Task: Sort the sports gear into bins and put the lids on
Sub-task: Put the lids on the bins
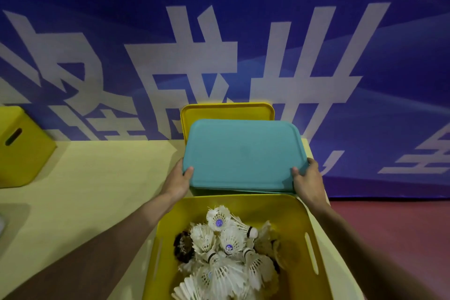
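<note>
Holding the teal lid (243, 153) by its two near corners, both hands are busy. The left hand (181, 181) grips the left corner and the right hand (308, 181) grips the right one. The thumbs press on top, and the other fingers hide under the edge.

The lid's long side runs left to right. It sits just past the open yellow bin (243, 200), which is full of shuttlecocks (219, 251) and has no lid yet.

A strip of teal shows under the lid. I think that is a teal bin, but I cannot tell for sure. A yellow lid (226, 111) stands up behind it.

Both hands are just as near, so the lid should go down flat and even. Another yellow bin (22, 146) sits far left on the table (97, 190).
</note>
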Motion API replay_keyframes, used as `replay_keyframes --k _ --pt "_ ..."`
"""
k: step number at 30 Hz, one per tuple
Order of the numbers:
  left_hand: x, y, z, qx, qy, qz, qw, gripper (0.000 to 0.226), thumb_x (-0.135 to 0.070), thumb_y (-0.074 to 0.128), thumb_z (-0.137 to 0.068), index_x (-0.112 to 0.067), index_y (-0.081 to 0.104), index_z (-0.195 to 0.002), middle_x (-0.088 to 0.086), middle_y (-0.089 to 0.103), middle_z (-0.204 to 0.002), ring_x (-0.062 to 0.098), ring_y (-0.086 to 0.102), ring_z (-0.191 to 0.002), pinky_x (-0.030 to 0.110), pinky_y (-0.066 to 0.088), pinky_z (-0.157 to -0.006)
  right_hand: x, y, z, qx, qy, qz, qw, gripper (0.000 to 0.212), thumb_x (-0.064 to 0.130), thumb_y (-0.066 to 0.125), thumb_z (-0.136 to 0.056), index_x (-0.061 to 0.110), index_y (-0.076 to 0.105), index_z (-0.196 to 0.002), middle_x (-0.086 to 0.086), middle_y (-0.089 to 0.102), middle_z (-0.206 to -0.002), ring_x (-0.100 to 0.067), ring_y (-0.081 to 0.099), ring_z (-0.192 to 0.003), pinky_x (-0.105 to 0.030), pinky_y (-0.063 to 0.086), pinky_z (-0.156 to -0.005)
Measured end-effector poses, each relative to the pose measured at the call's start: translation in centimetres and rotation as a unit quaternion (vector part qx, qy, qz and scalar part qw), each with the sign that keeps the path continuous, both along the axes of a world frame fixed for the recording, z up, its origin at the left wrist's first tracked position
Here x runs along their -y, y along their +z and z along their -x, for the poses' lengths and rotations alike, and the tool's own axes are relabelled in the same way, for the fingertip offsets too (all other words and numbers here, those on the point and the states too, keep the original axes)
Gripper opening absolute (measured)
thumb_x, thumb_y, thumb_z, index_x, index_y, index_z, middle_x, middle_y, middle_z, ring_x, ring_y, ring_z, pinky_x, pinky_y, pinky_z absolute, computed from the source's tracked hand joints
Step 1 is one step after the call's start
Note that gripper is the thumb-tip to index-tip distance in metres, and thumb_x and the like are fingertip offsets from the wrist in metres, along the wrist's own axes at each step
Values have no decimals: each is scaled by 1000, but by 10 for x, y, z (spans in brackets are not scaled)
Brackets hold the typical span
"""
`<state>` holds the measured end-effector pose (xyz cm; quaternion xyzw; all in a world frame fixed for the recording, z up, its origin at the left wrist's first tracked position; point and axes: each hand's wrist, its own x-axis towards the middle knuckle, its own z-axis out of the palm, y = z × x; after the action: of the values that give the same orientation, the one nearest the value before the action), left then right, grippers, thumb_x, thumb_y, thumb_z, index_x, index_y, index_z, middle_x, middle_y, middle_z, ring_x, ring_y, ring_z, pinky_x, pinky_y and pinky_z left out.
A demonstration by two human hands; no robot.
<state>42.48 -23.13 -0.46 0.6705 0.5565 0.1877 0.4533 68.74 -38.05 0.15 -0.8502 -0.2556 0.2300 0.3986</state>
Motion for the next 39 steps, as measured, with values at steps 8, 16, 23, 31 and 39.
replay_keyframes --k 8,16,23,31,39 --pt "-5 -3 0 -7 -32 -23 999 38 -23 38 -102 -12 40 -138 7 54 -131 23 52 -117 28 39 -90 7 1 3 10 3 30 999 42 19 52 -96 3 40 -132 -17 55 -127 -34 55 -114 -34 45 -84" --pt "-14 -4 0 -95 -68 24 993 44 -35 26 -103 -10 27 -139 13 51 -130 25 51 -106 34 41 -87 4 0 7 8 -6 46 999 46 20 49 -97 2 32 -137 -18 51 -134 -36 51 -121 -40 42 -93" --pt "-17 -8 4 -66 -85 59 992 44 -35 27 -103 -9 24 -138 7 46 -130 18 45 -108 32 38 -93 7 -3 3 -34 -25 35 998 56 21 53 -96 7 27 -143 -18 50 -135 -34 52 -119 -42 46 -93" --pt "-15 -10 -2 -49 -51 60 996 42 -35 29 -103 -11 26 -138 1 46 -118 18 48 -106 32 40 -86 2 -3 -9 -68 -7 28 997 58 22 55 -95 12 27 -144 -12 47 -136 -29 51 -120 -49 48 -97" --pt "-19 -12 1 -81 -55 71 993 41 -33 29 -103 -10 28 -137 9 49 -132 26 50 -117 39 42 -98 -3 -8 -7 -73 31 0 997 51 21 45 -99 12 24 -145 -10 44 -139 -27 48 -123 -42 46 -96"
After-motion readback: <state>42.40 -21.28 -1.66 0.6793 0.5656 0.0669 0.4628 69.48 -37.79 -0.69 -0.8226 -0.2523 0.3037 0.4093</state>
